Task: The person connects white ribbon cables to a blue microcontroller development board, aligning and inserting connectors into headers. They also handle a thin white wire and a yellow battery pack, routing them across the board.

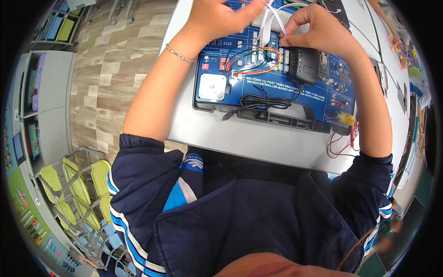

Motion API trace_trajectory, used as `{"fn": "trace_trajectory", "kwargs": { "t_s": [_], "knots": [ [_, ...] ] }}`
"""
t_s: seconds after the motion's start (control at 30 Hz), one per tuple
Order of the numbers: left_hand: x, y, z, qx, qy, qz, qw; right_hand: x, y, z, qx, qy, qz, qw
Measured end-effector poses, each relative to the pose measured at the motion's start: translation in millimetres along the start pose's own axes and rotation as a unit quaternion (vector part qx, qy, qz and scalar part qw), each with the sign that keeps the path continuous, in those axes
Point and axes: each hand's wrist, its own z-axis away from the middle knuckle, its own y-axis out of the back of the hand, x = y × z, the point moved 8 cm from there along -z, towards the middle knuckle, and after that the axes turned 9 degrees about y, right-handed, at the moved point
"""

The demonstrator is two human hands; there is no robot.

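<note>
A blue circuit board kit (258,94) with a carry-handle edge lies on the white table in front of me. My right hand (318,32) is closed above it, thumb and forefinger pinching a white ribbon cable (277,21) near a row of white sockets. At the upper edge reaches my left hand (217,18), its thumb stretched to the cable; its other fingers are mostly cut off, so its grip is unclear. Coloured jumper wires (258,71) arch over the board beside a square stepper motor (212,87). A black power adapter (303,66) rests below my right hand.
A coiled black lead (258,101) lies along the board's near edge. At its right corner sits a small yellow motor (344,118) with red and dark wires trailing onto the table (221,138). Green chairs (80,184) and a grey cabinet (53,97) stand left.
</note>
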Motion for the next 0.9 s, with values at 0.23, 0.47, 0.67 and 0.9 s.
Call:
{"fn": "trace_trajectory", "kwargs": {
  "t_s": [0.23, 0.47, 0.67, 0.9],
  "knots": [
    [-42.1, 25.9, 0.0, 0.083, 0.07, 0.044, 0.993, 10.7, -9.2, 5.7, 0.065, 0.056, -0.038, 0.996],
    [-49.5, 23.9, 2.7, 0.066, 0.124, 0.003, 0.99, 23.1, -16.3, 7.2, 0.012, -0.045, -0.061, 0.997],
    [-59.0, 29.4, 6.0, 0.084, 0.17, 0.023, 0.982, -11.5, 1.9, 8.4, 0.036, -0.089, 0.07, 0.993],
    [-65.2, 32.1, 8.1, 0.084, 0.19, 0.041, 0.977, -32.4, 3.9, 7.1, 0.04, -0.052, 0.209, 0.976]
  ]
}}
